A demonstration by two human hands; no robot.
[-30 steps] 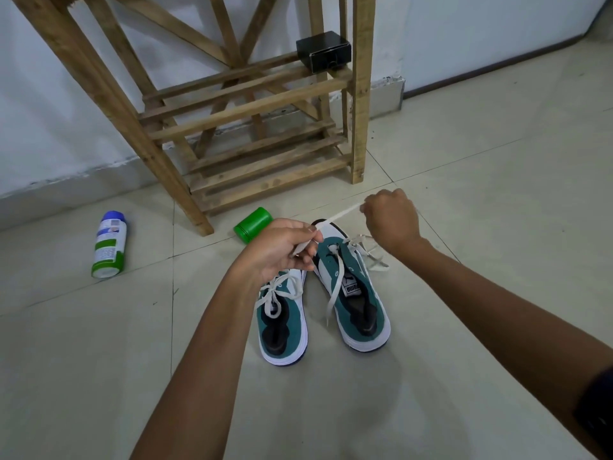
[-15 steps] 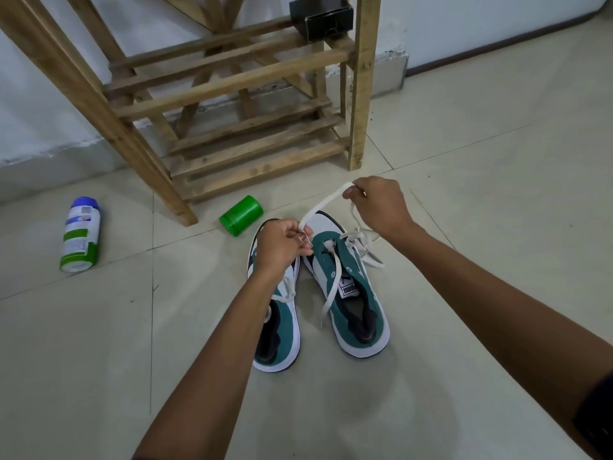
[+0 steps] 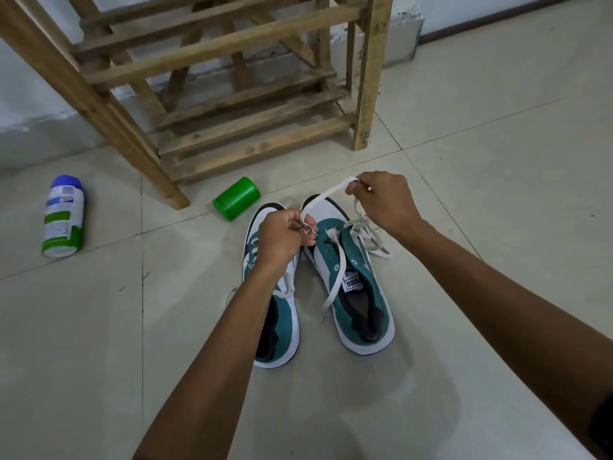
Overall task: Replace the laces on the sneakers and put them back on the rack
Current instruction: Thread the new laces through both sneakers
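Pinched between your left hand (image 3: pixel 284 239) and right hand (image 3: pixel 384 202), one flat white lace (image 3: pixel 326 195) arcs above two teal-and-white sneakers (image 3: pixel 356 287) on the pale tiled floor (image 3: pixel 497 194). From the left: one white spray can (image 3: pixel 63 217) lying down, one wooden slatted rack (image 3: pixel 212 94), one green cylindrical container (image 3: pixel 237 199). Since half a second ago your view has dropped nearer; both grips are unchanged. Open floor lies right of the shoes.

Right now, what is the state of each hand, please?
Left hand: fingers pinch the white lace.
Right hand: fingers pinch the same lace, farther along.
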